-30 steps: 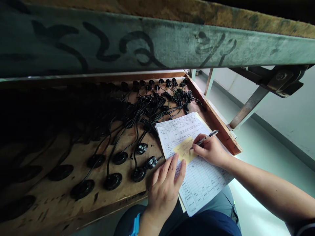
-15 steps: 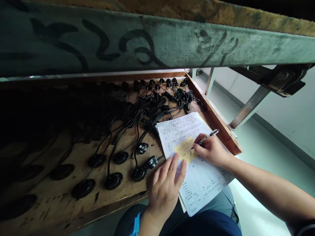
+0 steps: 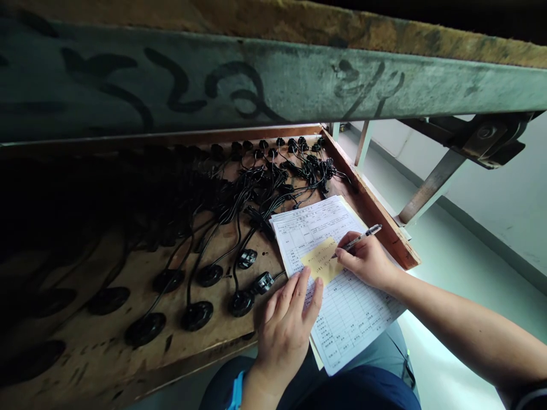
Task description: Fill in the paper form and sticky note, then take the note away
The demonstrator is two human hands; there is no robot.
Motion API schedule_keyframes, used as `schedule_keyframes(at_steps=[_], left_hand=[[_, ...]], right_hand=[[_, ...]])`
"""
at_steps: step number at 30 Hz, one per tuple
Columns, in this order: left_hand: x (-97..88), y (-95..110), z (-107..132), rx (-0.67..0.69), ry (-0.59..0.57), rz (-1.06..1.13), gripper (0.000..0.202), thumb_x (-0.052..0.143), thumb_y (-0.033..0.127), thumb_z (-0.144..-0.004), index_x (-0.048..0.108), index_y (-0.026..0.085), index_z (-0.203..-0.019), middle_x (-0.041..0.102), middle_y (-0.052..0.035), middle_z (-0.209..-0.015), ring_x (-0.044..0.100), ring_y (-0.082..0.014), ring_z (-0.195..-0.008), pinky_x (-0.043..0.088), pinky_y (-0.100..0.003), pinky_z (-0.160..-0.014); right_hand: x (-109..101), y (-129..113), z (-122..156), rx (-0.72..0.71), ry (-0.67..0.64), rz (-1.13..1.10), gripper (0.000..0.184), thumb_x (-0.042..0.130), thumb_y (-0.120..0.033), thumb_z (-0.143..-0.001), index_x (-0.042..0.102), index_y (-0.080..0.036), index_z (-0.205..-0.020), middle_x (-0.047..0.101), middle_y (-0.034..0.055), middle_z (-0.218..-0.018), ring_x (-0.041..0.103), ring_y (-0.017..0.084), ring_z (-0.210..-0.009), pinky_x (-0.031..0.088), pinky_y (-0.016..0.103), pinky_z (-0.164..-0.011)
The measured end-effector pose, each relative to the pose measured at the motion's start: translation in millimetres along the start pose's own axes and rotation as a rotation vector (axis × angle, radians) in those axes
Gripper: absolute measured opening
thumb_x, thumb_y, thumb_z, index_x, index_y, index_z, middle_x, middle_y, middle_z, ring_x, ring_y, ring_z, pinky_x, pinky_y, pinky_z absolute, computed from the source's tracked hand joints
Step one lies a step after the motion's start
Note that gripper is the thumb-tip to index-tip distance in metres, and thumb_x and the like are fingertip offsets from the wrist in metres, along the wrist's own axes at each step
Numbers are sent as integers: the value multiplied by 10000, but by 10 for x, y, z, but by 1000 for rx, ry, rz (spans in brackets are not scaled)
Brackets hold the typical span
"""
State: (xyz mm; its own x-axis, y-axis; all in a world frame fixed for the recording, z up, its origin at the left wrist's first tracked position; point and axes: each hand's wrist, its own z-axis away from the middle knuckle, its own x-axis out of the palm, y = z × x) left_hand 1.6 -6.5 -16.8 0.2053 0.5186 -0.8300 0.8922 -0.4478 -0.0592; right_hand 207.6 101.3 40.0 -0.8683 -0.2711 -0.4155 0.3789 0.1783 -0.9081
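Observation:
My right hand [image 3: 365,259] is closed around a pen [image 3: 362,236], its tip on a yellow sticky note [image 3: 321,257] that bears handwriting. The note lies on a stack of printed forms [image 3: 356,327], which rests partly on the wooden tray and partly over my lap. Flat on the papers' left edge is my left hand [image 3: 288,324], fingers spread, with fingertips touching the sticky note's lower edge. Just left of that hand sit black round parts with cables [image 3: 242,302] and a part with a shiny, pale-marked face [image 3: 263,282].
A wooden tray [image 3: 222,341] holds several black cabled parts, the left side lost in shadow. Low overhead runs a metal beam [image 3: 299,85] with dark painted marks. A metal bracket [image 3: 485,134] and leg [image 3: 431,185] stand at right, beside a white wall [image 3: 504,210].
The view has shifted slightly, so the overhead beam sits a little lower. Both hands, the pen and the papers are nearly unchanged.

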Motion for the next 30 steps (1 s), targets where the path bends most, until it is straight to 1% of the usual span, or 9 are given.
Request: schedule_keyframes(at_steps=[6,10,12,14,17,19,24,27,30], left_hand=[[16,-1,1,4,-1,-2,451,444,53,-1002,616,188,-1397,599,-161,-1474,602,-314,-1284,440,-441,-970],[3,2,2,8,9,-6,444,440,51,-1000,627,183,-1380,602,-169,-1468,612,-315,-1266,439,-445,-968],[-5,0,-1,11,12,-8,434,444,51,-997,642,176,-1362,604,-175,-1464,617,-322,-1258,437,-449,-967],[-11,-4,-7,14,6,-11,437,449,53,-996,641,181,-1367,603,-177,-1464,615,-324,-1263,435,-449,-970],[-16,-7,-20,16,-11,-27,485,454,60,-1000,599,230,-1430,594,-164,-1477,611,-311,-1273,437,-436,-964],[-17,-5,-24,7,-33,-35,501,460,76,-1005,580,263,-1454,591,-154,-1483,611,-305,-1272,439,-430,-963],[-15,-2,-8,2,-54,-33,505,460,77,-1005,579,266,-1458,582,-154,-1493,607,-306,-1274,440,-448,-990],[-21,-15,-1,8,-57,-30,507,447,67,-1004,583,255,-1455,592,-157,-1482,596,-314,-1288,443,-448,-984],[-38,-24,-13,26,-67,-39,502,461,66,-1000,583,244,-1454,593,-164,-1477,594,-319,-1287,447,-447,-975]], right_hand=[[6,7,9,-1,6,16,180,593,-281,-813,639,-144,-706,643,44,-756,548,114,-608,417,249,-542],[-10,16,-2,38,6,-38,166,611,-297,-835,621,-156,-748,626,26,-693,561,119,-578,427,248,-527],[-33,14,-35,88,-40,-119,191,612,-336,-865,594,-166,-781,617,11,-654,560,115,-535,438,241,-505],[-69,11,-83,147,-129,-208,242,596,-393,-897,557,-178,-792,604,-3,-614,544,109,-483,435,235,-468],[-126,11,-148,231,-261,-291,281,596,-444,-908,533,-188,-810,613,-7,-590,554,118,-451,451,238,-441],[-144,15,-158,238,-286,-302,271,640,-430,-885,531,-190,-821,629,-5,-597,576,126,-460,470,243,-448],[-94,44,-74,156,-187,-254,212,674,-358,-866,541,-197,-830,590,-28,-552,538,114,-443,418,229,-430],[-64,44,-30,89,-104,-159,194,666,-347,-865,585,-177,-819,606,-5,-609,552,112,-480,411,236,-454],[-59,22,-19,28,-64,-66,171,651,-309,-853,618,-158,-778,609,8,-652,542,103,-524,414,239,-496]])
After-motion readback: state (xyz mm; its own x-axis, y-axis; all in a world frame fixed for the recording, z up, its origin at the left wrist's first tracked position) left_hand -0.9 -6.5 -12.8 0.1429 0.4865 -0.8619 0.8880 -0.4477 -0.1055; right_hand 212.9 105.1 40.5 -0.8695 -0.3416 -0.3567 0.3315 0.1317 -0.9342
